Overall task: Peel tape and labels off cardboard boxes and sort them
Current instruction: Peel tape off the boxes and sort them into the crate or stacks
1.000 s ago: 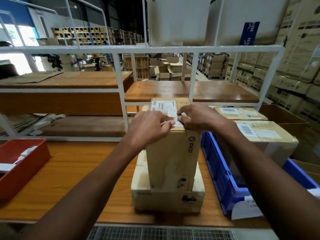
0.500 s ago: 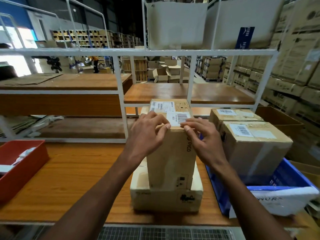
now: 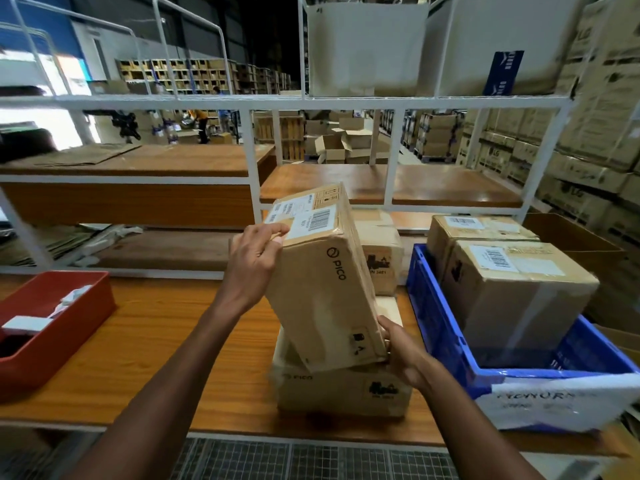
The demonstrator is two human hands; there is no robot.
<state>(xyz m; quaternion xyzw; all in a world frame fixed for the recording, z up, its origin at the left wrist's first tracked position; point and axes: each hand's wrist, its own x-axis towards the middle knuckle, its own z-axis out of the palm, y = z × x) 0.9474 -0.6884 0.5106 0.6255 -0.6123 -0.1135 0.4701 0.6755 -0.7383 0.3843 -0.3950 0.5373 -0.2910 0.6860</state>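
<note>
PICO box [image 3: 322, 289] tipped on a flat box [image 3: 343, 393], maybe to reach its labels [image 3: 304, 218] | right hand [image 3: 403, 351] grips low corner | left hand [image 3: 254, 263] grips top edge | blue crate [image 3: 446, 337] holds more boxes.

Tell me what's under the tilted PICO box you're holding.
A flat PICO carton on the workbench; the tilted box leans on it. Their contact edge is hidden.

Dim warehouse light; blown-out glare far left of the white rack [image 3: 249, 102]. Fisheye bends its bars at frame edges. Slight motion blur near bottom.
</note>
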